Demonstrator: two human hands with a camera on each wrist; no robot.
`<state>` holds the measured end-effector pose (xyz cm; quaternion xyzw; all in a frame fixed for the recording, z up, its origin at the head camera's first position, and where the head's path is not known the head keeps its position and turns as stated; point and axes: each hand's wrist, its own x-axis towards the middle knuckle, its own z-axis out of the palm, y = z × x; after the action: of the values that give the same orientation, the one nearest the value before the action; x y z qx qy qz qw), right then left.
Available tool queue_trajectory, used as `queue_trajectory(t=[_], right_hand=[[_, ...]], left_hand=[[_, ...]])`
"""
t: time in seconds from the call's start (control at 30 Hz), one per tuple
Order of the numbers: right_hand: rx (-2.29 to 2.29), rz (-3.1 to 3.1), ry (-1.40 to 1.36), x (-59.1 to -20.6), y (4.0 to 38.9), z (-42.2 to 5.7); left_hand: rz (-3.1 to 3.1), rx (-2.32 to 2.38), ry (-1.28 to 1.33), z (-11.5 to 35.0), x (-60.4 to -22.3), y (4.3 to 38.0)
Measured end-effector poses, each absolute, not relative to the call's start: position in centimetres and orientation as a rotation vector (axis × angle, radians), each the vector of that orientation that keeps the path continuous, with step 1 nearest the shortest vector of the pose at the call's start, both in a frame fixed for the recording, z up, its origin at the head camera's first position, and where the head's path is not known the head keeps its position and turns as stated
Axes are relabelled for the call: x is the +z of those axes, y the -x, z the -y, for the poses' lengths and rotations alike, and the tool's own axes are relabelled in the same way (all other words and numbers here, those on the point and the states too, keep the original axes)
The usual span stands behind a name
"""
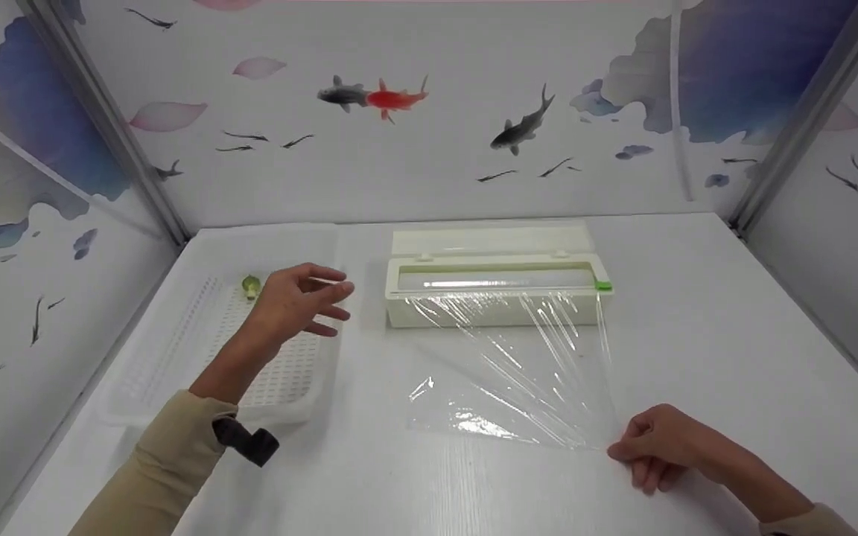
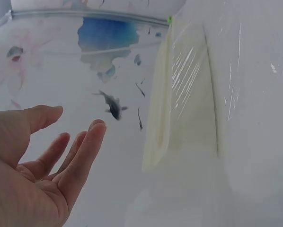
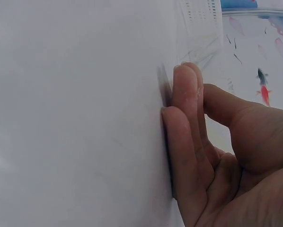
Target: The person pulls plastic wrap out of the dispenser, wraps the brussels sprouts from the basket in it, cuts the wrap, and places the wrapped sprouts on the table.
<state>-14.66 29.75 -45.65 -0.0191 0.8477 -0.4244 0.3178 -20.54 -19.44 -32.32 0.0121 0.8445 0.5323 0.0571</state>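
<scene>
A sheet of clear plastic wrap [image 1: 503,380] stretches forward from a pale cream wrap dispenser box [image 1: 500,311], whose lid [image 1: 492,240] stands raised at the back. At the sheet's near right corner my right hand [image 1: 667,443] pinches the film between thumb and index finger, low over the table. My left hand [image 1: 299,301] hovers above the right part of a white basket, holding nothing, its fingers spread and slightly bent. In the left wrist view the same dispenser box [image 2: 193,94] appears to the right of that hand. A green slider [image 1: 603,286] sits at the box's right end.
The white perforated basket [image 1: 272,413] stands on the left of the white table [image 1: 697,320], with a small green vegetable piece [image 1: 251,286] in it. Printed panels [image 1: 429,171] wall the table at the back and sides. A black strap device [image 1: 246,441] is on the left wrist.
</scene>
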Motion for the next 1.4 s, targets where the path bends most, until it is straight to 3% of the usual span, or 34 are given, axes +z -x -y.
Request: queue_trajectory(t=[0.87,1.4], right_hand=[[-1.135,-2.236,0.059,-45.5,14.5,-29.8],[-1.154,-2.237,0.071,-45.7,14.4,-29.9]], left_hand=[[-2.556,2.134,-0.036,24.6,-33.4,28.2],[-2.365,2.429,0.2,25.4,-32.3,29.3]])
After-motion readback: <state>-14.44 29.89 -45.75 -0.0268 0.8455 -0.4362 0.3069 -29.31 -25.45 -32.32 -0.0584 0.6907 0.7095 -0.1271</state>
